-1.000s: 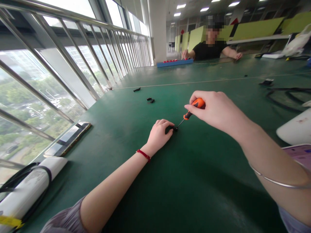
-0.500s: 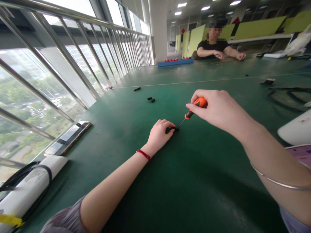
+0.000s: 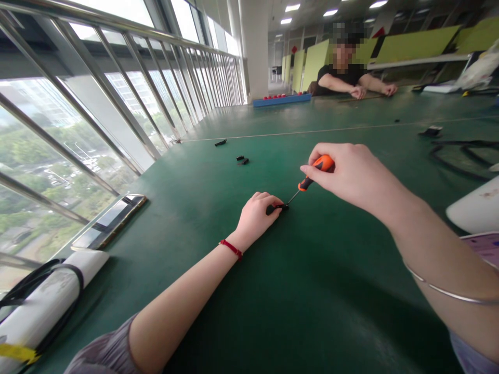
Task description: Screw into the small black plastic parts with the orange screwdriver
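Note:
In the middle of the green table (image 3: pixel 234 291), my left hand (image 3: pixel 256 215) pinches a small black part (image 3: pixel 285 206) against the surface. The part's exact kind is too small to make out, and my fingers cover some of it. My right hand (image 3: pixel 346 169) grips the orange and black handle of a screwdriver (image 3: pixel 305 184). Its thin shaft slants down to the left, with the tip at the black part beside my left fingertips. Further back lie several other small black pieces (image 3: pixel 243 160), apart from both hands.
A phone (image 3: pixel 111 221) and a white power strip with black cable (image 3: pixel 58 296) lie by the railing at left. A blue strip with red knobs (image 3: pixel 281 100) is at the back. Across the table sits a person (image 3: pixel 342 78). Black cable (image 3: pixel 460 150) and a white object (image 3: pixel 477 208) are at right.
My hands, the screwdriver and the black part sit very slightly further right. Both grips look the same. The person across the table has shifted their hands a little.

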